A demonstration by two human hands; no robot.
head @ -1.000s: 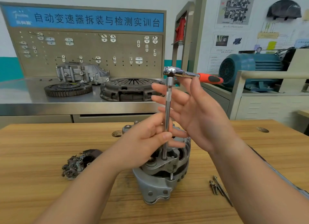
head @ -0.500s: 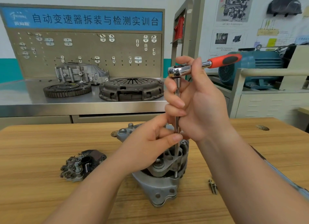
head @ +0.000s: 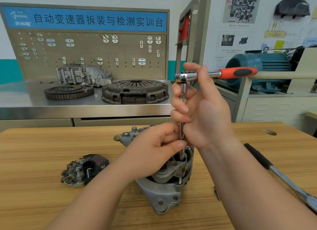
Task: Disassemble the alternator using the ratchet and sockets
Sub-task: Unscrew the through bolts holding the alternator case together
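A grey alternator (head: 164, 193) stands on the wooden table (head: 42, 152) in front of me. A ratchet (head: 238, 72) with a red and black handle sits on a long chrome extension bar (head: 183, 92) that runs straight down into the alternator's top. My right hand (head: 202, 109) is wrapped around the upper extension, thumb up at the ratchet head. My left hand (head: 154, 150) pinches the lower extension just above the housing. The socket end is hidden between my fingers and the casting.
A removed rectifier part (head: 84, 169) lies left of the alternator. A long chrome bar with a black grip (head: 274, 171) lies on the right, with small bolts (head: 217, 193) near my right forearm. Behind stand a steel bench with a clutch plate (head: 135, 91), flywheel (head: 68, 91) and a blue motor (head: 260, 64).
My right hand went from open beside the extension to closed around it. The ratchet handle swung up and round, then settled level pointing right. My left hand stayed on the lower extension.
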